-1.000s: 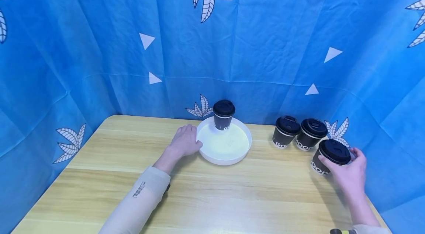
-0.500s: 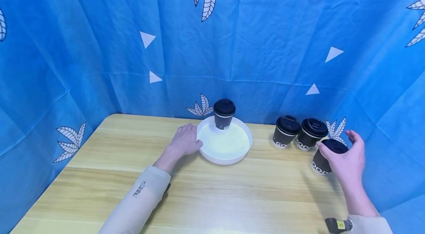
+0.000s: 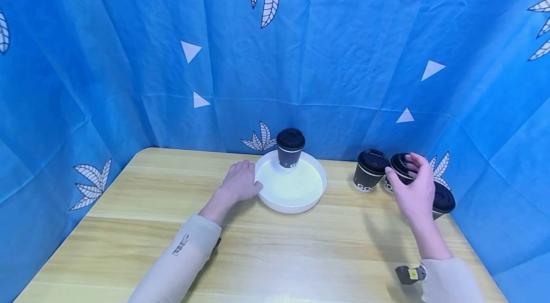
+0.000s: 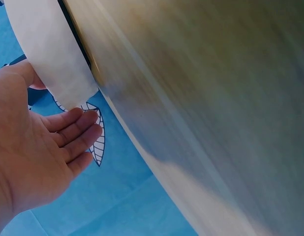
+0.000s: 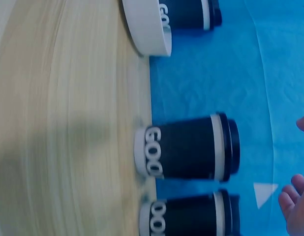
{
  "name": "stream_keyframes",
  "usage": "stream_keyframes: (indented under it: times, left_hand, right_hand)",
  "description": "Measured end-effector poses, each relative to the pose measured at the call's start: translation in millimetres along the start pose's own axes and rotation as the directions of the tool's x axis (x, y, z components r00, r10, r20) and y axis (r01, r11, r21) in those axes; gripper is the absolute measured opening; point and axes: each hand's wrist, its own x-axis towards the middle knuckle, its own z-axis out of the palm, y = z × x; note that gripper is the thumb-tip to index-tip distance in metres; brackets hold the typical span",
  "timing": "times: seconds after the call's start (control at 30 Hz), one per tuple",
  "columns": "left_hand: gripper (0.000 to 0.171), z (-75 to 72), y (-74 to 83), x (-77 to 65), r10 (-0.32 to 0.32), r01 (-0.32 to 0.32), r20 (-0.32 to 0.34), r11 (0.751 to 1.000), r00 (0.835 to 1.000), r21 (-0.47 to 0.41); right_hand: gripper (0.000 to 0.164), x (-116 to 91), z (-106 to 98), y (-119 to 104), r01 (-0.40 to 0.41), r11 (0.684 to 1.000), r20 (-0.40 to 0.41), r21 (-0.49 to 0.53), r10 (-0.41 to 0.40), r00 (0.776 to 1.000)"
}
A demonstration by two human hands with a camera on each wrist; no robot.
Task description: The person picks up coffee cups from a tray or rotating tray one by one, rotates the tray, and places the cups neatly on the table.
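Note:
My left hand (image 3: 240,181) holds the left rim of a round white tray (image 3: 292,208), its fingers along the outer wall and thumb at the rim; in the left wrist view the thumb's tip is hidden behind the tray wall (image 4: 58,54). One dark paper coffee cup (image 3: 289,156) with a black lid stands upright in the tray's back part. At the right, my right hand (image 3: 416,193) hovers with thumb and fingers spread, holding nothing. It partly covers a middle cup (image 3: 400,163) and a right cup (image 3: 443,199). A further lidded cup (image 3: 367,176) stands just left of it.
A wooden table (image 3: 275,255) carries the tray and cups. Blue cloth (image 3: 343,55) with white leaf and triangle prints hangs close behind and at both sides. The right cups stand close together near the back right corner.
My right hand has let go of the rightmost cup, risen and moved left toward the middle cup. That cup stays on the table. My left hand and the tray have not moved.

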Motion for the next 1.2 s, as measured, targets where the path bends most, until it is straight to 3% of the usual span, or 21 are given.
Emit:
stream_keyframes:
  times: [0.2,0.63,0.97,1.2]
  left_hand:
    - [0.067,-0.9,0.1,0.3,0.004,-0.004,-0.005,1.0,1.0,-0.01]
    - [0.069,-0.5,0.3,-1.5,-0.006,0.006,0.003,1.0,1.0,-0.014]
    - [0.069,-0.2,1.1,-1.1,-0.009,0.009,0.006,1.0,1.0,-0.01]
    - [0.07,0.4,-0.2,-0.4,-0.008,0.008,-0.002,1.0,1.0,-0.005]
  right_hand:
    - [0.049,-2.4,28.4,-5.2,0.043,0.997,0.051,0.057,-0.046,0.998]
    - [0.045,-12.5,80.2,-3.7,0.014,0.998,0.243,0.068,-0.03,0.969]
    - [0.047,-17.3,108.3,-1.4,0.009,0.998,0.416,-0.056,0.016,0.909]
    - [0.052,-17.4,126.0,-2.9,0.004,0.991,0.545,-0.134,0.07,0.835]
